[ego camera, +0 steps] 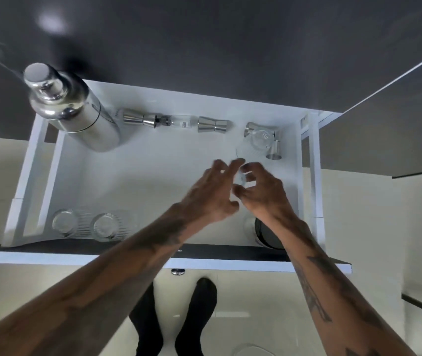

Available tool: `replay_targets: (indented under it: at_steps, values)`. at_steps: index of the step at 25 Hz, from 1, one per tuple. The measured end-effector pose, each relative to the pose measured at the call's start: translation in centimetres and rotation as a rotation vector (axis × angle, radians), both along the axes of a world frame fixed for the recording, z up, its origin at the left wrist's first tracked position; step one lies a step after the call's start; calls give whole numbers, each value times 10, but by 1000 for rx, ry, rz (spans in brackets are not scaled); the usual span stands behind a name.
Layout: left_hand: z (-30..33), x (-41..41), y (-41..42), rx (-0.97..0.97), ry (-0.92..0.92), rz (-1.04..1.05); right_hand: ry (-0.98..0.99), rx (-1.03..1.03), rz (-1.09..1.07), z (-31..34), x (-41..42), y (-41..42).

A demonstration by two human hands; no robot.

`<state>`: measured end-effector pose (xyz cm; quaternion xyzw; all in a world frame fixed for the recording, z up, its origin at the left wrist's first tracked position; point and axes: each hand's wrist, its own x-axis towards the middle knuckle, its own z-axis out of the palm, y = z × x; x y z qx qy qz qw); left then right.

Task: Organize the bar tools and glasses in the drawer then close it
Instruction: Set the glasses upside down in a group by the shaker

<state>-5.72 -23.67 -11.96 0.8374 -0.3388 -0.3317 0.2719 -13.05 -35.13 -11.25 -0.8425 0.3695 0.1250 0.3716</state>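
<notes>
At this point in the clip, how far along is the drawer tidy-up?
Partway. Along the back of the open drawer, the shaker and jiggers lie in a rough row; two ribbed glasses sit front left. In hand: both hands, left and right, surround a clear glass. Left: placing it, the glass among the back-right jiggers, closing the drawer.

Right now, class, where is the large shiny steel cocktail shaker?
In the head view, the large shiny steel cocktail shaker stands in the far left corner of the open white drawer, left of the row of small steel jiggers along the back.
</notes>
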Motion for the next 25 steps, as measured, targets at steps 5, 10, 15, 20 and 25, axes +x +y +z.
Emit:
replay_targets:
  at_steps: [5,10,15,20,25]
  values:
    - [-17,28,25,102,-153,-4,-159,-293,-30,-5,25,-22]
    - [-9,88,115,197,-185,-20,-85,-296,31,-13,63,-60]
    - [0,122,176,367,-184,-70,-124,-193,21,-15,61,-11]
    - [5,143,197,545,-80,-30,-202,56,201,-19,84,106]
    - [12,142,208,610,-124,-6,-161,153,257,-25,114,182]
